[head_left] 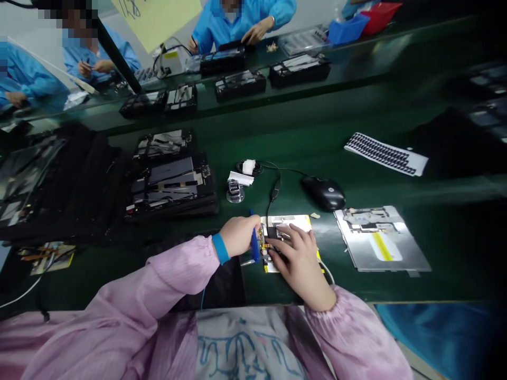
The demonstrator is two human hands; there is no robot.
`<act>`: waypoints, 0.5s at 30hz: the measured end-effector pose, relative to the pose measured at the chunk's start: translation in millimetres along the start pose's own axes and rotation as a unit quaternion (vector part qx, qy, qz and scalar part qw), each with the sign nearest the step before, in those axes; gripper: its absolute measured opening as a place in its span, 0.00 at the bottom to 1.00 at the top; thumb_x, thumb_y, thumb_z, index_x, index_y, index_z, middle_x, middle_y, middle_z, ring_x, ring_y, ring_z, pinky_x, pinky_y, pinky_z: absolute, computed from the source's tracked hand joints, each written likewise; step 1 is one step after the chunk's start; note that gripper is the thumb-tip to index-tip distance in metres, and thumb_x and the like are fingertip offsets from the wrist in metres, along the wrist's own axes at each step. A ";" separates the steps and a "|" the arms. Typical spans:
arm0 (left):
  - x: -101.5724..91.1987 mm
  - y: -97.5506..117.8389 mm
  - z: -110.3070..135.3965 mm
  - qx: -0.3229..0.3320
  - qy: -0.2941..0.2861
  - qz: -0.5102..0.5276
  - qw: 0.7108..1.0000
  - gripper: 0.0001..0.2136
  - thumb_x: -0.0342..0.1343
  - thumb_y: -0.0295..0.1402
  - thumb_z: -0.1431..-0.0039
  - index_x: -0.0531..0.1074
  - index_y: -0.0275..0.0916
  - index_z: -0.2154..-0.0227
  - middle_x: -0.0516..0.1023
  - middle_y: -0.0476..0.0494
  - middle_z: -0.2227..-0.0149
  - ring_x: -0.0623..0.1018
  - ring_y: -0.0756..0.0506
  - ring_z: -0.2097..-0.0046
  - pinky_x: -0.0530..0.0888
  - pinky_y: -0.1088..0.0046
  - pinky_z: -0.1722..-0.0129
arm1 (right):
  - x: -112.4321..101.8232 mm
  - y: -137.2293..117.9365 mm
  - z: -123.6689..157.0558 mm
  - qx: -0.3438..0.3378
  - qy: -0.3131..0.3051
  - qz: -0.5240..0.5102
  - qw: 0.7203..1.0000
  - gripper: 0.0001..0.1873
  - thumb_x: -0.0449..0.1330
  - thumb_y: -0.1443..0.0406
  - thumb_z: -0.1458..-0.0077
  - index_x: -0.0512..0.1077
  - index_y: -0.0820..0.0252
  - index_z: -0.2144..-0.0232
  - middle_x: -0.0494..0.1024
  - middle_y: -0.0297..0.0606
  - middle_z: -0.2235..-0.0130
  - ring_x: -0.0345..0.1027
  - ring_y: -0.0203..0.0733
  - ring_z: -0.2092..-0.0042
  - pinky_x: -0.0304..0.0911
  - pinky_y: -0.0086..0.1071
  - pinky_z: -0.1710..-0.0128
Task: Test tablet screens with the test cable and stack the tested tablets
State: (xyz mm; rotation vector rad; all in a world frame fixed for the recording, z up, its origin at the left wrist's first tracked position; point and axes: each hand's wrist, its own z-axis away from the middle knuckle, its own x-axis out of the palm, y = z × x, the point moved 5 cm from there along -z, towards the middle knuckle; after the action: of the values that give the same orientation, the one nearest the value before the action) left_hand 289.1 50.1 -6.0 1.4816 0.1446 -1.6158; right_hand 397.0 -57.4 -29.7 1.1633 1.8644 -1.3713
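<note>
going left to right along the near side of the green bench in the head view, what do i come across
Yellow-edged part with a cable, left hand, right hand over a yellow-edged white panel, silver metal plate.

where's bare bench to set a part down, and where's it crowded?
Bare green bench shows left of the keyboard strip, beyond the mouse; another patch lies between that strip and the metal plate. Crowded: the left, with stacked black assemblies, and the near middle, where the left hand, right hand, blue item and white-yellow board sit close together.
</note>
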 end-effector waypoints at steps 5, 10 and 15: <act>2.2 1.6 -1.0 0.019 0.000 -0.039 0.999 0.04 0.54 0.30 0.45 0.63 0.40 0.72 0.72 0.49 0.76 0.73 0.45 0.71 0.61 0.71 0.71 | 0.7 0.3 0.4 0.004 -0.005 -0.010 1.000 0.12 0.53 0.62 0.41 0.74 0.51 0.58 0.70 0.43 0.49 0.58 0.54 0.43 0.48 0.61 0.43; 6.8 3.1 -1.2 0.047 -0.003 -0.054 0.997 0.03 0.54 0.28 0.45 0.64 0.40 0.71 0.74 0.48 0.74 0.75 0.44 0.69 0.62 0.70 0.69 | 1.8 0.6 1.3 0.003 -0.004 -0.020 1.000 0.12 0.53 0.62 0.41 0.75 0.51 0.58 0.71 0.44 0.49 0.60 0.54 0.43 0.48 0.61 0.42; 6.8 7.0 -0.7 0.059 -0.002 -0.070 0.996 0.03 0.53 0.27 0.46 0.64 0.39 0.72 0.73 0.48 0.74 0.73 0.45 0.69 0.62 0.70 0.68 | 2.0 -0.5 2.2 -0.001 -0.001 -0.011 1.000 0.13 0.53 0.63 0.40 0.75 0.52 0.58 0.70 0.45 0.49 0.60 0.55 0.43 0.50 0.61 0.44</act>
State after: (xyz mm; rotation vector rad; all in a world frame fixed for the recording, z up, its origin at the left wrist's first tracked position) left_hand 295.2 42.9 -8.6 1.5880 0.1551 -1.7667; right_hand 395.5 -58.9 -31.8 1.1446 1.8821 -1.3807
